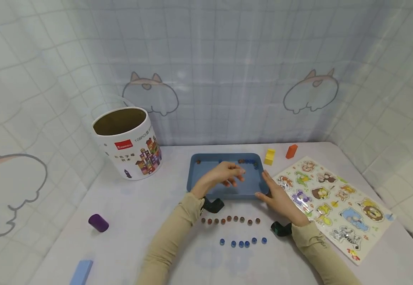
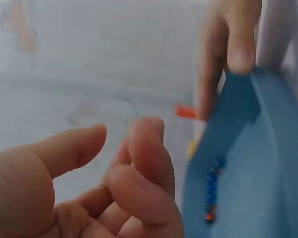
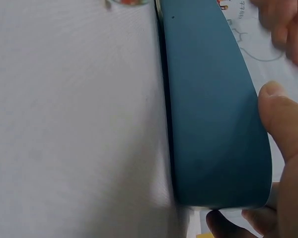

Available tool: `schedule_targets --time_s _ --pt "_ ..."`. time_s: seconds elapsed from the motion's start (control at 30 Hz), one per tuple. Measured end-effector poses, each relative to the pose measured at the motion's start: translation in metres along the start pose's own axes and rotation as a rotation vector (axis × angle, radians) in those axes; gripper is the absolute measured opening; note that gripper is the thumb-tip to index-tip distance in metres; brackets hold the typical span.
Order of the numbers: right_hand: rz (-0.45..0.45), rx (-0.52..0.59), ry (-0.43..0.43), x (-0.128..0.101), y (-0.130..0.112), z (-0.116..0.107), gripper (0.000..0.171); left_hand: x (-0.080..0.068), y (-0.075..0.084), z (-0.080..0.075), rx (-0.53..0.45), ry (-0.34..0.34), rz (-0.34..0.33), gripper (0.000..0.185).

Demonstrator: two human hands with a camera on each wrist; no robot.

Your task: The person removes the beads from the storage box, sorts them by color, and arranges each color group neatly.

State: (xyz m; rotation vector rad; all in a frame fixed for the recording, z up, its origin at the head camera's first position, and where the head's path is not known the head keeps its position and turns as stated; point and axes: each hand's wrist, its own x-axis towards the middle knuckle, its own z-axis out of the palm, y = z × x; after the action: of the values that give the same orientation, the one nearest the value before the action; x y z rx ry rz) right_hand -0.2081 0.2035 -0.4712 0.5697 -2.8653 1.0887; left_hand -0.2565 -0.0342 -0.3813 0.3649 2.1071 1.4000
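Observation:
My left hand [image 1: 224, 173] hovers over the blue tray [image 1: 228, 196], its fingers loosely bent with nothing between them. In the left wrist view its thumb and fingertips [image 2: 154, 148] stand apart. At the tray's front right corner, my right hand [image 1: 279, 200] holds the tray, thumb [image 3: 275, 99] at the front rim and fingers along the right side. Small blue beads [image 2: 211, 188] with a few reddish ones lie along the inside of the back wall. A single reddish bead [image 1: 198, 161] lies in the back left corner.
In front of the tray are a row of reddish-brown beads [image 1: 223, 221] and a row of blue beads [image 1: 241, 244]. An animal puzzle board [image 1: 334, 206] lies right, a white bucket [image 1: 126, 158] stands left. Yellow [image 1: 269, 157], orange [image 1: 291, 151], purple [image 1: 98, 223] and light blue [image 1: 81, 273] blocks surround them.

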Motion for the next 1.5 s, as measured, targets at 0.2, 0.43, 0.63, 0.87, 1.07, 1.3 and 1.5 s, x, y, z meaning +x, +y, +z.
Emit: schedule_targets --time_s 0.2,0.43,0.63,0.87,1.07,1.3,1.5 --pt "-0.007 0.004 -0.003 -0.001 0.0 0.007 0.083 0.052 -0.011 0.003 -0.152 0.086 -0.13 0.041" --pt "-0.021 0.016 -0.004 0.0 -0.003 0.01 0.079 0.08 -0.024 0.01 -0.298 0.147 -0.215 0.037" --pt "-0.027 0.02 -0.002 0.002 -0.005 0.007 0.08 0.089 -0.017 0.019 -0.273 0.191 -0.248 0.036" --pt "-0.007 0.03 -0.011 0.002 -0.005 0.006 0.08 0.097 -0.009 0.031 -0.258 0.25 -0.276 0.035" --pt "-0.008 0.022 0.004 0.001 -0.002 0.005 0.08 0.104 -0.008 0.043 -0.181 0.277 -0.275 0.027" --pt "0.002 0.009 0.005 0.0 -0.001 0.005 0.081 0.101 -0.009 0.03 -0.056 0.221 -0.224 0.02" --pt "0.013 -0.004 0.011 0.001 0.001 0.001 0.08 0.077 -0.01 -0.009 -0.093 0.094 -0.102 0.037"
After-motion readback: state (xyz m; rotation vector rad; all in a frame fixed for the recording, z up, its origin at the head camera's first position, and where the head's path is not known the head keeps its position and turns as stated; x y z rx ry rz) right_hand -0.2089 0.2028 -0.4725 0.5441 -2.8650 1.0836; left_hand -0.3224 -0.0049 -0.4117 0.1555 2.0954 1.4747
